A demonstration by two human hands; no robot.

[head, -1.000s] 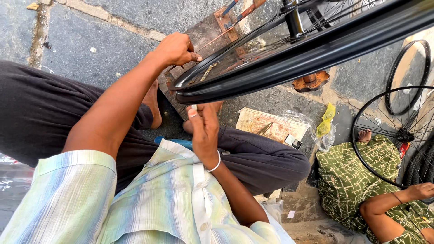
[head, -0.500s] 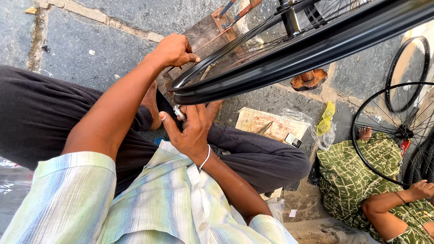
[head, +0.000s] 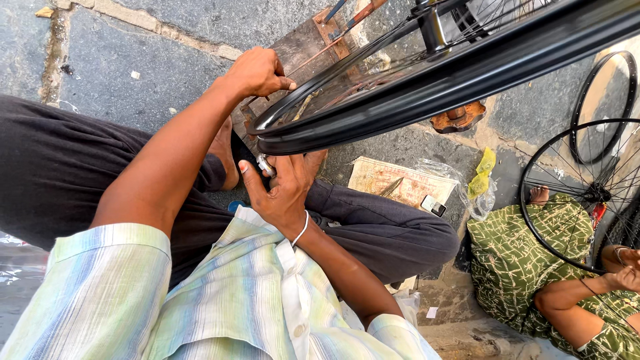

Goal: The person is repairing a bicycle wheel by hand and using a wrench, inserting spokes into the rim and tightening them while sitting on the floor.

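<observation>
A black bicycle wheel rim [head: 427, 87] with thin spokes stretches across the top, above my crossed legs in dark trousers. My left hand [head: 257, 70] curls its fingers over the rim's left end. Below it, my right hand [head: 283, 190], a thin bangle on the wrist, pinches a small silvery metal piece [head: 265, 164] against the rim's lower edge. What kind of piece it is I cannot tell.
A worn wooden board [head: 307, 43] lies under the rim on the stone paving. A rusty metal part [head: 457, 118], a printed paper packet [head: 400, 183] and a yellow plastic scrap [head: 483, 175] lie beyond my knee. Another person in green patterned cloth [head: 520, 260] sits at right beside spare spoked wheels [head: 587, 187].
My right hand has turned to the left and brought the small metal piece up to the rim's edge. My left hand keeps its hold on the rim.
</observation>
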